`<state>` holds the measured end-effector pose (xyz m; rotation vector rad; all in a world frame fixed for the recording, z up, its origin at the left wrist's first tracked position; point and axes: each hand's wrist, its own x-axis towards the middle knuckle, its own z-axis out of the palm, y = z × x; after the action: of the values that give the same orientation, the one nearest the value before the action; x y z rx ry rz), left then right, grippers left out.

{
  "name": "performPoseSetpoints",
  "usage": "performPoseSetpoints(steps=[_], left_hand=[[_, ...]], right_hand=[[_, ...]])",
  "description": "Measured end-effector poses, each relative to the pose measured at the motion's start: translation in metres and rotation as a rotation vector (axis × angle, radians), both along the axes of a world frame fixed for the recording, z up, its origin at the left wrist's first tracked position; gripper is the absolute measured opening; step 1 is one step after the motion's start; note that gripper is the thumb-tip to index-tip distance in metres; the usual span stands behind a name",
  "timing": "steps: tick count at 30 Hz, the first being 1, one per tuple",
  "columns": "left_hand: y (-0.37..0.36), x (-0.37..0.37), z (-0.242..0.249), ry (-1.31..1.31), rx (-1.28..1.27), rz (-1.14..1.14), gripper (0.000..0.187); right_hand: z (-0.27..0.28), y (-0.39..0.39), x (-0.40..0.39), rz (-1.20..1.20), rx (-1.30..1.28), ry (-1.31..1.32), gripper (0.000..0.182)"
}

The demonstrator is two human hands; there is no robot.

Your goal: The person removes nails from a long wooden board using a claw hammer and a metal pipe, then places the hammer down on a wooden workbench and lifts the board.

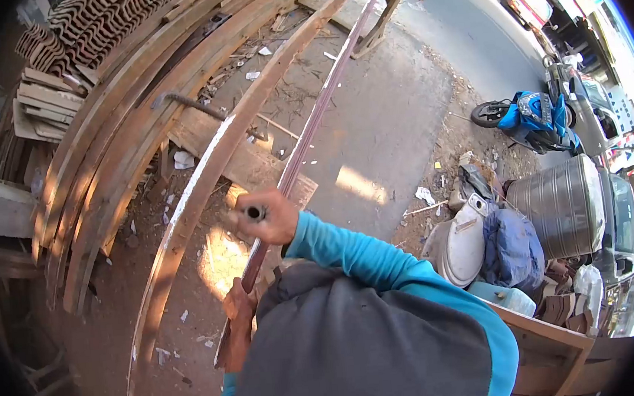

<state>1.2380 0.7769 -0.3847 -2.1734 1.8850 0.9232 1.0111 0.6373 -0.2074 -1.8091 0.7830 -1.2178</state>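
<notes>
A long, narrow reddish-brown wooden strip [315,116] runs from beneath my body toward the far wooden stand. My left hand [238,308] is closed around the near part of this strip, low in the view. Above it, my right hand [272,218] grips a tube-like handle [255,212], whose dark hollow end points up at me. The rest of that tool is hidden by the hand. Just left of both hands lies a long wooden beam [204,178] with a white-marked edge.
Several long beams [117,169] lie stacked at left, beside piled roof tiles [88,30]. A wooden stand [385,18] holds the strip's far end. A metal drum [556,205], a blue bundle [512,238] and a blue motorbike [534,117] are at right. Scraps litter the ground.
</notes>
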Motion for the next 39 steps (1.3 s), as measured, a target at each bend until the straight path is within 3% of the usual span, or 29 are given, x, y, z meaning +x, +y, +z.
performPoseSetpoints(steps=[3, 5, 7, 8, 10, 11, 13, 16, 17, 19, 20, 23, 26, 27, 29, 31, 32, 36, 39], left_hand=[[-0.011, -0.002, 0.001, 0.033, -0.056, -0.012, 0.039], [-0.009, 0.0, 0.001, 0.033, -0.101, -0.036, 0.038], [-0.01, 0.001, 0.001, 0.02, -0.081, -0.054, 0.035], [-0.005, 0.002, 0.001, 0.025, -0.029, -0.028, 0.036], [-0.005, 0.01, 0.004, 0.049, 0.005, -0.008, 0.038], [-0.008, 0.009, 0.009, 0.047, 0.008, 0.004, 0.038], [-0.014, 0.008, 0.017, 0.07, 0.002, -0.021, 0.039], [-0.026, 0.008, 0.008, 0.052, 0.03, -0.027, 0.04], [-0.018, 0.007, 0.012, 0.056, 0.054, -0.021, 0.04], [-0.018, 0.013, 0.012, 0.054, 0.1, -0.025, 0.042], [-0.02, 0.013, 0.01, 0.046, 0.149, 0.013, 0.042], [-0.029, 0.009, 0.017, 0.055, 0.112, 0.005, 0.042], [-0.031, 0.015, 0.001, 0.065, 0.058, -0.024, 0.043], [-0.026, 0.014, 0.002, 0.078, 0.077, -0.018, 0.044], [-0.023, 0.014, 0.006, 0.075, 0.136, -0.002, 0.044], [-0.038, 0.01, 0.013, 0.078, 0.15, 0.021, 0.046], [-0.043, 0.006, 0.018, 0.089, 0.152, 0.026, 0.045], [-0.041, 0.005, 0.013, 0.13, 0.104, 0.026, 0.042], [-0.042, 0.013, 0.012, 0.088, 0.163, -0.005, 0.044]], right_hand=[[-0.019, -0.031, -0.026, -0.156, 0.37, -0.162, 0.027], [0.002, -0.018, 0.004, -0.148, 0.369, -0.154, 0.027], [0.005, -0.014, 0.019, -0.125, 0.064, 0.103, 0.027], [-0.003, -0.009, 0.017, -0.107, 0.098, 0.109, 0.027], [-0.018, -0.028, 0.001, -0.249, 0.399, -0.219, 0.026], [-0.017, -0.043, -0.018, -0.192, 0.436, -0.331, 0.026], [-0.014, -0.048, -0.01, -0.128, 0.482, -0.254, 0.027], [0.003, -0.031, 0.019, -0.222, 0.182, 0.093, 0.026], [0.002, -0.021, 0.03, -0.122, 0.081, 0.138, 0.031], [0.012, -0.018, 0.023, -0.154, 0.3, 0.02, 0.024], [-0.014, -0.044, -0.003, -0.209, 0.498, -0.355, 0.024], [-0.01, -0.055, -0.004, -0.182, 0.482, -0.259, 0.026], [0.008, -0.035, 0.028, -0.259, 0.243, 0.067, 0.026], [0.015, -0.023, 0.037, -0.147, 0.146, 0.015, 0.024], [0.009, -0.022, 0.024, -0.269, 0.216, 0.079, 0.027], [-0.006, -0.049, -0.017, -0.309, 0.5, -0.316, 0.028], [-0.006, -0.052, -0.014, -0.281, 0.485, -0.385, 0.029], [0.009, -0.04, 0.021, -0.288, 0.295, -0.007, 0.028], [0.015, -0.034, 0.019, -0.244, 0.235, -0.034, 0.028]])
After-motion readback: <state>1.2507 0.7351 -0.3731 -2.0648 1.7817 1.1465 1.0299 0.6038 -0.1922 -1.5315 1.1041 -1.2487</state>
